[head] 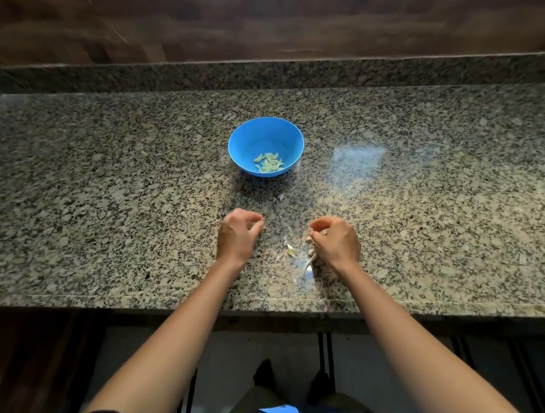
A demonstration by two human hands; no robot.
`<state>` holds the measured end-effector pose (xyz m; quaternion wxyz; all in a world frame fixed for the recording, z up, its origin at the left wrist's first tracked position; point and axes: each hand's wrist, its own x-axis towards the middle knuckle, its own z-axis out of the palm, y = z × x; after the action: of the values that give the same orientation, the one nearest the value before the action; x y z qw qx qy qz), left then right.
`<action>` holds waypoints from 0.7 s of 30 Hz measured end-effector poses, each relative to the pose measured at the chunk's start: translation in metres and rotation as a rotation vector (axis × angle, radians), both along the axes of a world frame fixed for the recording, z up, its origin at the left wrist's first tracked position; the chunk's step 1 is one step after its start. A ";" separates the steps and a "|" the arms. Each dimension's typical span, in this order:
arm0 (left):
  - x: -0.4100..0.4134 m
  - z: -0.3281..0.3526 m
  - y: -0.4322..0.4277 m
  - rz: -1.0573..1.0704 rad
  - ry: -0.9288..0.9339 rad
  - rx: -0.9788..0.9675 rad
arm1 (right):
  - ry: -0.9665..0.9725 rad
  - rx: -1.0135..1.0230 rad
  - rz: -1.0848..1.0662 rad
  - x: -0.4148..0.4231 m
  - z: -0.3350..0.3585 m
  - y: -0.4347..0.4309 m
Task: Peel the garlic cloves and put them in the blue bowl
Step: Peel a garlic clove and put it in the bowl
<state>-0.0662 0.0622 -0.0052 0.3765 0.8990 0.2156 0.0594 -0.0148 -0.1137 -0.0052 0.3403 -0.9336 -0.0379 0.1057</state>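
The right hand (336, 243) curls its fingers around a pale, papery garlic clump (311, 255), its dry stem trailing back toward the wrist. The left hand (238, 236) has fingers bent close to the thumb (whether they pinch anything, I cannot tell). Between the two hands' fingers lie thin whitish garlic skins (289, 248). Beyond the fingertips, well apart, the round blue plastic bowl (259, 135) holds pale peeled garlic cloves (269, 163) on the speckled granite countertop (107, 180).

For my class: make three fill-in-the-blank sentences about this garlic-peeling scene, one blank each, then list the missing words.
The peeled pale-green garlic cloves lie inside the round ____ plastic bowl.
The ____ hand grips the dry, stemmed garlic bulb.
Loose papery garlic skins lie on the speckled granite countertop ____ the left hand and the right one.
Missing words: blue; right; between.
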 end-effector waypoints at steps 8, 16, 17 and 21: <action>0.063 -0.009 -0.026 -0.403 0.249 0.044 | 0.048 -0.162 -0.009 -0.033 -0.008 -0.009; -0.003 -0.023 -0.034 -0.628 0.140 0.003 | -0.041 -0.011 -0.201 -0.014 -0.007 -0.041; -0.010 -0.025 -0.033 -0.650 0.117 0.002 | -0.053 -0.030 -0.223 -0.008 -0.006 -0.049; -0.024 -0.032 -0.037 -0.626 0.103 0.210 | -0.106 -0.083 -0.322 0.018 -0.011 -0.076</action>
<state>-0.0901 0.0250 -0.0373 0.2703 0.9574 -0.0594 -0.0828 0.0032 -0.1899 -0.0160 0.3117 -0.9451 0.0985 0.0022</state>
